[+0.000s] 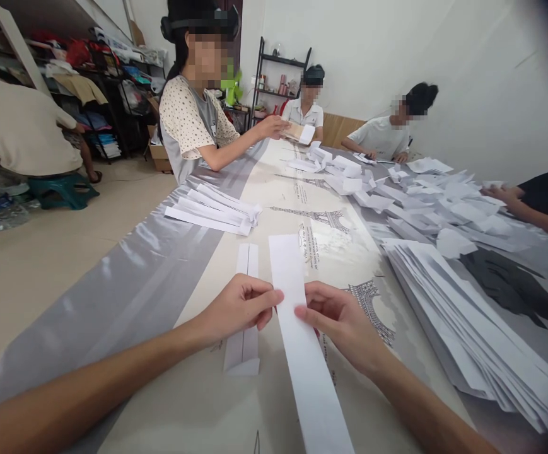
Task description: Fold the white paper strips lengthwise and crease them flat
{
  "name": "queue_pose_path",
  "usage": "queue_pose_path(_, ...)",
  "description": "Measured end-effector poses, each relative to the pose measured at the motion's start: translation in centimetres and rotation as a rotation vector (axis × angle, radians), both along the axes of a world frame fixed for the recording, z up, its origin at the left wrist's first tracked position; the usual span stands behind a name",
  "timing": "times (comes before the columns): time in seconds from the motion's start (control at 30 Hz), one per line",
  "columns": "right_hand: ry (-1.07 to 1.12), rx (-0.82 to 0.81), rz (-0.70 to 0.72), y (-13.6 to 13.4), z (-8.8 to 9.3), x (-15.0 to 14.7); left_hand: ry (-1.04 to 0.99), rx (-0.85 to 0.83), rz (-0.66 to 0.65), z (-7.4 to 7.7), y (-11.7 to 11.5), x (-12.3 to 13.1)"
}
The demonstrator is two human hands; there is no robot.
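Observation:
A long white paper strip (297, 353) is held above the table between my two hands, running from the middle of the view down to the bottom edge. My left hand (243, 302) pinches its left edge between thumb and curled fingers. On the opposite edge, my right hand (333, 315) grips with the thumb on top and the fingers partly hidden underneath. Beneath and left of my left hand lies a narrow folded paper piece (242, 350), with a dark line along it and a turned-up flap at its near end.
White strips (212, 208) lie fanned at the left. A thick stack of long papers (463, 321) lies right, below a heap of folded papers (425, 195). Several people sit around the printed tablecloth (193, 302); one person's hands (274, 128) hold paper. A green stool (63, 190) stands left.

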State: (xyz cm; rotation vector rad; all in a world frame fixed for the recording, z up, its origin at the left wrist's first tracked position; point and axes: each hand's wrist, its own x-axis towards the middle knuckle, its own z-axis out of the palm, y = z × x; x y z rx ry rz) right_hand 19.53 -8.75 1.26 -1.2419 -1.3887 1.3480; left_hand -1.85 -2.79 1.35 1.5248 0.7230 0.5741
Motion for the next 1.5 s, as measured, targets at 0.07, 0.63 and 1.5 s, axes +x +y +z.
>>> queue_pose_path(0.07, 0.005, -0.010, -0.031, 0.0, 0.0, -0.1, -0.007, 0.019, -0.009, -0.2, 0.1, 0.0)
queue_pose_path(0.63, 0.027, 0.023, -0.087, -0.1, -0.2, -0.3, 0.004, -0.130, -0.203, -0.3, -0.3, -0.1)
queue_pose_path(1.5, -0.158, 0.014, 0.114, 0.1, -0.7, -0.3, -0.123, 0.100, 0.316, -1.0, 3.9, -1.2)
